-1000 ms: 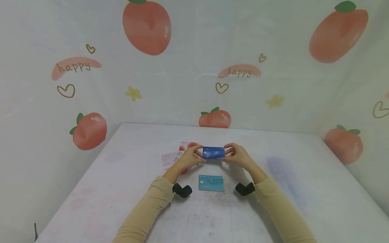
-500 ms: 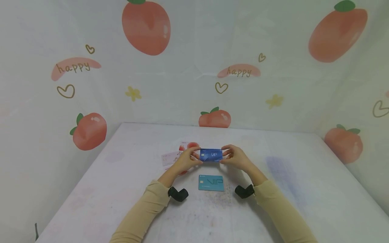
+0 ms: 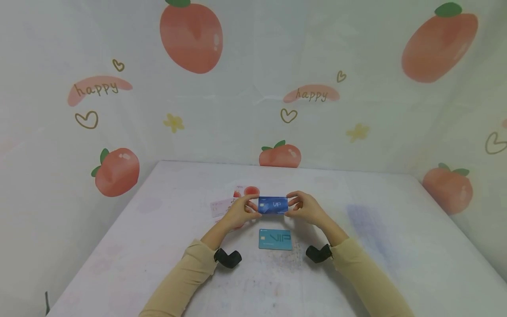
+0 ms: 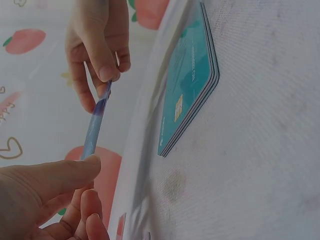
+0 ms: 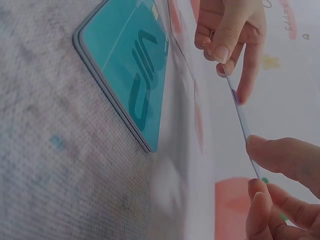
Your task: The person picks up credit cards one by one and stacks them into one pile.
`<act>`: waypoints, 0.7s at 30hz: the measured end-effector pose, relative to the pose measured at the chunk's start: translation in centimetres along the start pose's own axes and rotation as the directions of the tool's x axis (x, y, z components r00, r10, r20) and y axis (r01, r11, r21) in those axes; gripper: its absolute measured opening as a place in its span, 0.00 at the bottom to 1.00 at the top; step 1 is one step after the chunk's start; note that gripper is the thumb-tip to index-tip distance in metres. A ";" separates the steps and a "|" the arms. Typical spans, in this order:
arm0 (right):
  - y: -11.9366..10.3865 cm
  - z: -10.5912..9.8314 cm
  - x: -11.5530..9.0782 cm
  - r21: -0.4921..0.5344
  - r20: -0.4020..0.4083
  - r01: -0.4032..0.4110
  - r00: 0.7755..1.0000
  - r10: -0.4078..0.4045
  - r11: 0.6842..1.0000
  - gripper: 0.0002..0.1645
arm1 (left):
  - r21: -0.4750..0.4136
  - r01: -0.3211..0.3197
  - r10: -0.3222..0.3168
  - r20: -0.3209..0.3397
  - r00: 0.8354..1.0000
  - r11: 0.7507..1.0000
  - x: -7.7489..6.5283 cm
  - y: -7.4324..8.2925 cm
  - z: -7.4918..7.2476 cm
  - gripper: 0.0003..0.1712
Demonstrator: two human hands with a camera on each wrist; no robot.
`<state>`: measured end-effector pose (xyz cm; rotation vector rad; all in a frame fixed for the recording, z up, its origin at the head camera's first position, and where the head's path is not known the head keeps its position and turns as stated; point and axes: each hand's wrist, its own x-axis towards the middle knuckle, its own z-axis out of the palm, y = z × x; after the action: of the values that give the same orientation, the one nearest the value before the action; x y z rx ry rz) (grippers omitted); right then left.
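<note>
A dark blue card [image 3: 273, 205] printed with "VIP" is held up between both hands, above the table. My left hand [image 3: 240, 210] pinches its left end, and my right hand [image 3: 306, 209] pinches the right end. Both wrist views show the blue card nearly edge-on between thumbs and fingers. Just below it in the head view lies a small stack of teal VIP cards [image 3: 275, 239], flat on the table. The stacked edges of the teal cards [image 4: 187, 90] show in the left wrist view.
Pink and white cards [image 3: 220, 207] with red fruit prints lie spread behind my left hand, partly hidden by it. A whitish cloth covers the table [image 3: 396, 246]. Behind stands a white curtain [image 3: 237, 114] printed with peaches.
Both hands have shifted slightly left and toward me with the blue card between them. The teal stack and the pink cards have stayed in place.
</note>
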<state>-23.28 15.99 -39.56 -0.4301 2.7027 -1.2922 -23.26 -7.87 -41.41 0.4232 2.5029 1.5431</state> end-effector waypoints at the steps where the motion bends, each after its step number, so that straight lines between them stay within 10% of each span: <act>1: -0.1 0.0 0.0 0.002 0.000 -0.002 1.000 0.002 1.000 0.31 | 0.003 -0.002 0.002 0.000 1.000 1.000 0.0 -0.1 0.0 0.36; 21: -0.2 0.2 -0.6 -0.010 0.037 -0.014 0.999 0.014 1.000 0.33 | 0.049 -0.029 0.030 -0.012 0.999 0.998 -1.4 0.3 -0.2 0.35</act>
<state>-22.59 15.93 -39.57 -0.4308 2.6778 -1.2552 -21.93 -8.43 -41.05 0.4606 2.5598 1.5027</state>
